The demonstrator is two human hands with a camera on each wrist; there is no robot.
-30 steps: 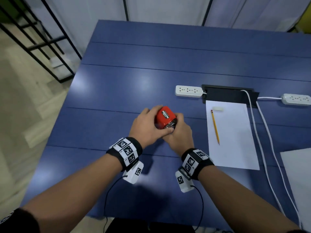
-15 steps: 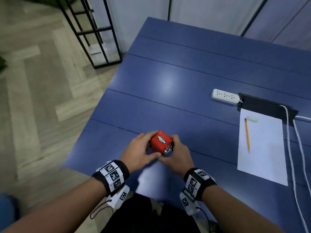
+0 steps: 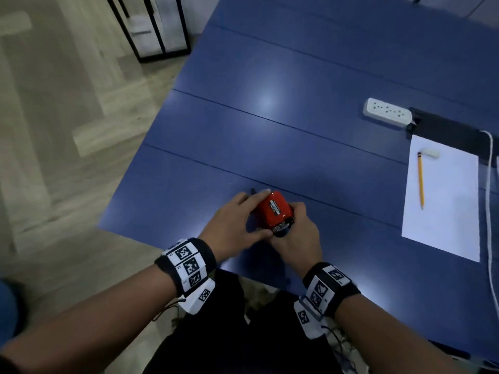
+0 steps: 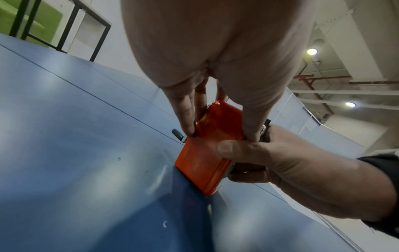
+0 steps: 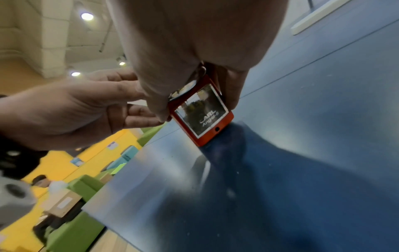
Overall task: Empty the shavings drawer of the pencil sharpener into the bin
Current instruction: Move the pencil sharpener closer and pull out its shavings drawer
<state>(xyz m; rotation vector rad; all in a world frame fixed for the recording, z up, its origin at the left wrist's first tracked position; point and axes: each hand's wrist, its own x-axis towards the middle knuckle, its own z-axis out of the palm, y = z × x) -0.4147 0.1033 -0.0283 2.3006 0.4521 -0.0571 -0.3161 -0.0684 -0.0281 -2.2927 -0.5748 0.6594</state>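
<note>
A red pencil sharpener [image 3: 275, 209] stands on the blue table [image 3: 270, 117] near its front left corner. My left hand [image 3: 260, 213] pinches its body from the left, thumb on one side and fingers on the other [image 4: 220, 134]. My right hand [image 3: 290, 220] grips the near end, where a clear drawer window [image 5: 201, 113] faces the right wrist camera. In the left wrist view the right hand's thumb [image 4: 228, 148] presses the red side of the sharpener [image 4: 205, 162]. A small crank handle [image 4: 178, 134] pokes out at the far end. No bin shows.
To the right lies white paper [image 3: 442, 195] with a yellow pencil [image 3: 420, 179] and an eraser [image 3: 430, 153]. Behind it are a power strip [image 3: 387, 112], a black cable tray [image 3: 453, 133] and a white cable [image 3: 490, 211]. A black metal rack [image 3: 156, 28] stands on the wooden floor at the left.
Both hands have drawn the sharpener left and nearer, away from the paper and toward the table's front left corner. The head view has swung left to show more floor.
</note>
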